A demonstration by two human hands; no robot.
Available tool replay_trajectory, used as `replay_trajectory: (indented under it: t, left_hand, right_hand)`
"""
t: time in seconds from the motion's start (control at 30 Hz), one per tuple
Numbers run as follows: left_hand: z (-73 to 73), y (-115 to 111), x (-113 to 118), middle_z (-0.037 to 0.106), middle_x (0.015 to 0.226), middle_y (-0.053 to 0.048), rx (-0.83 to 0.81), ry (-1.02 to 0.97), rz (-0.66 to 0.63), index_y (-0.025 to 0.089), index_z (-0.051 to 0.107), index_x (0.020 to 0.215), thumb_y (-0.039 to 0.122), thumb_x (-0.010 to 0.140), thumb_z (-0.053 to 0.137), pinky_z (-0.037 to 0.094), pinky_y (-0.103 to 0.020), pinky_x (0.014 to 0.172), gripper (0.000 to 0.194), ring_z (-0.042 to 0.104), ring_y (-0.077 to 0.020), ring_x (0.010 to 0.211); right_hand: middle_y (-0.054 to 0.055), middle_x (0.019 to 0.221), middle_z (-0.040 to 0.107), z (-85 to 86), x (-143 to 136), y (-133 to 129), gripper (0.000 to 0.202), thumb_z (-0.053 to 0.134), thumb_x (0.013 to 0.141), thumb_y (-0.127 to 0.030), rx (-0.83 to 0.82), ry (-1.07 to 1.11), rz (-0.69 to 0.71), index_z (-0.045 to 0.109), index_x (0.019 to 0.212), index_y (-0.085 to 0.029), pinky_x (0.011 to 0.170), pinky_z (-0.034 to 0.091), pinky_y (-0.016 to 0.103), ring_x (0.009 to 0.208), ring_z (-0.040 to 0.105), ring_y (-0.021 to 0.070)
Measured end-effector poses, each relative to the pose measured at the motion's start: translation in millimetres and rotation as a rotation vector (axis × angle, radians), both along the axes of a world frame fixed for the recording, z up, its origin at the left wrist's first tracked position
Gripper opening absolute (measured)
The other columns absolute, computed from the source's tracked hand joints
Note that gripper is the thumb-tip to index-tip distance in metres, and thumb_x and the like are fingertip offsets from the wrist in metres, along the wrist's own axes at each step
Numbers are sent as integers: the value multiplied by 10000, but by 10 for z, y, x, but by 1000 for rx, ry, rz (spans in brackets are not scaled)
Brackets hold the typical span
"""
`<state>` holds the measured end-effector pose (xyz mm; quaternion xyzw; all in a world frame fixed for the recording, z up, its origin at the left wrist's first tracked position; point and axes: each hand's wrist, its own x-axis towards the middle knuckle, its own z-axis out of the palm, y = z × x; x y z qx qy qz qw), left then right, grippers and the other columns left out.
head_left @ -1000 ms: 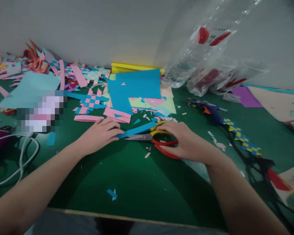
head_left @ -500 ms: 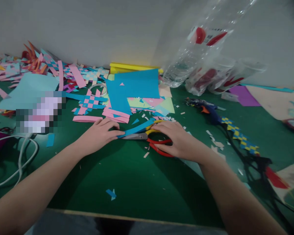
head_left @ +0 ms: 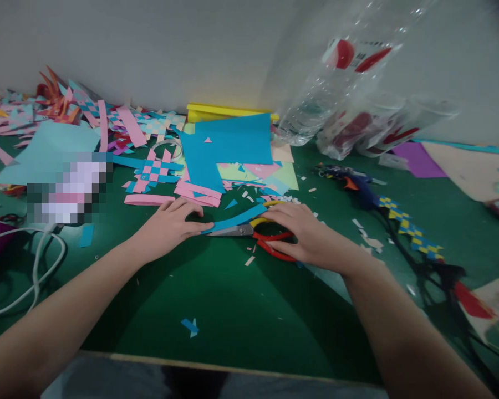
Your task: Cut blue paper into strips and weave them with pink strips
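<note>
My left hand (head_left: 170, 228) pinches the left end of a blue paper strip (head_left: 239, 218) between thumb and fingers. My right hand (head_left: 301, 230) is closed on the handles of a pair of scissors (head_left: 270, 239), one handle yellow and one red. The metal blades point left and lie along the near edge of the strip, close to my left fingertips. The strip's right end reaches my right fingertips. Behind my left hand lie a looped pink paper strip (head_left: 149, 199) and a pink-and-blue woven paper piece (head_left: 153, 172).
A large blue paper sheet (head_left: 237, 138) lies at the back, near a roll of clear tape (head_left: 167, 149). Paper scraps (head_left: 20, 119) pile up at the back left, beside a blurred-out phone (head_left: 72, 185) on a white cable (head_left: 35, 271). A clear plastic bottle (head_left: 311, 111) and cups stand back right.
The view has shifted slightly. The scissors, the blue strip and both hands keep nearly the same places relative to each other.
</note>
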<state>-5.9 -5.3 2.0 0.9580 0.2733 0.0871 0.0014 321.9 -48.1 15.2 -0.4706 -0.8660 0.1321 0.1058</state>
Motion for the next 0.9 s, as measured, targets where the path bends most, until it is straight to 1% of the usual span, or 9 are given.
replay_trajectory:
  t: [0.17,0.3,0.47,0.57,0.7,0.8,0.9]
  left_hand:
    - [21,-6,3,578,1255,-74,10,13,5,337,630,1271,136,965,517,407,-414,902,383,483,-268,1175]
    - [25,-12,3,578,1274,-98,28,49,3,285,591,1325,123,983,464,393,-422,917,399,467,-281,1202]
    - [4,-15,4,587,1278,-106,13,29,27,227,539,1371,160,1016,413,390,-406,916,383,468,-272,1207]
    - [10,-19,12,597,1268,-92,-9,10,37,226,557,1345,158,1020,402,388,-400,928,365,472,-260,1205]
    - [38,-24,28,605,1259,-90,-37,-3,46,218,585,1313,176,1010,441,395,-409,932,338,477,-268,1201]
    - [41,-24,29,600,1268,-91,-41,3,47,232,588,1312,110,988,442,396,-415,938,376,468,-274,1219]
    - [35,-23,24,589,1286,-94,-43,26,46,244,575,1332,-23,917,418,393,-422,950,518,452,-282,1252]
  right_hand:
    - [143,1260,646,22,10,-6,428,573,874,-456,-2,-12,-7,599,1244,-242,1037,407,623,1275,528,363]
    - [142,1285,638,45,-2,-18,422,570,871,-458,-30,-26,-9,597,1231,-239,1031,410,627,1269,535,366]
    - [138,1268,642,59,-42,-22,427,578,855,-472,-44,-36,-21,594,1208,-233,1002,437,586,1219,568,356]
    - [137,1241,647,50,-82,-24,419,567,862,-485,-39,-25,1,592,1194,-230,983,453,551,1206,570,346]
    - [149,1241,642,17,-124,-34,435,566,867,-488,-13,-15,14,591,1205,-215,985,450,534,1224,557,346]
    - [159,1277,629,-10,-130,-43,456,560,877,-488,-8,-26,7,588,1233,-205,1004,437,546,1257,533,355]
    - [159,1286,625,-18,-129,-48,469,560,881,-488,-12,-35,3,583,1254,-206,1010,435,553,1264,523,358]
